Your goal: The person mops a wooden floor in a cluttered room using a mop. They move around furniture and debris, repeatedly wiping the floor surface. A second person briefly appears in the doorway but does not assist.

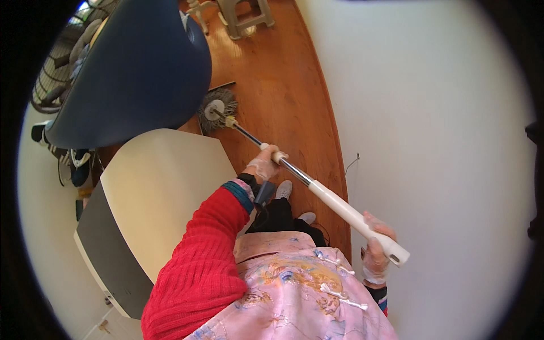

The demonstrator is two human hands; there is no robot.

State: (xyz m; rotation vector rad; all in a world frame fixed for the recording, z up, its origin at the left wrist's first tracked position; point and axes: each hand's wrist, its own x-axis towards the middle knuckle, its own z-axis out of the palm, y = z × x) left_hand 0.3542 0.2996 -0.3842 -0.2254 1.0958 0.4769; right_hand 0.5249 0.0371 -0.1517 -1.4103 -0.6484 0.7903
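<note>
At the far left you have a round wire fan point(56, 68) up by the rim, with dark shoes point(71, 164) on the floor below it. Next comes the big dark blue rounded object point(136, 68), and below it a cream-topped cabinet point(164, 187) with a grey side, close against your body. The grey stringy mop head point(217, 110) lies on the wooden floor point(277, 85) right at the lower edge of that blue object and just beyond the cabinet's far corner. From it the mop handle point(334, 204) runs diagonally down and to the right, metal near the head and white toward you. Your left hand point(263, 164), in a thin clear glove with a red knitted sleeve behind it, is wrapped closed around the metal stretch of the shaft. Your feet in light shoes point(284, 188) show just below that hand. Your right hand point(377, 249), also gloved, is curled shut around the white end of the handle, beside the pale wall point(442, 141). Pale stool legs point(243, 20) stand at the top.
</note>
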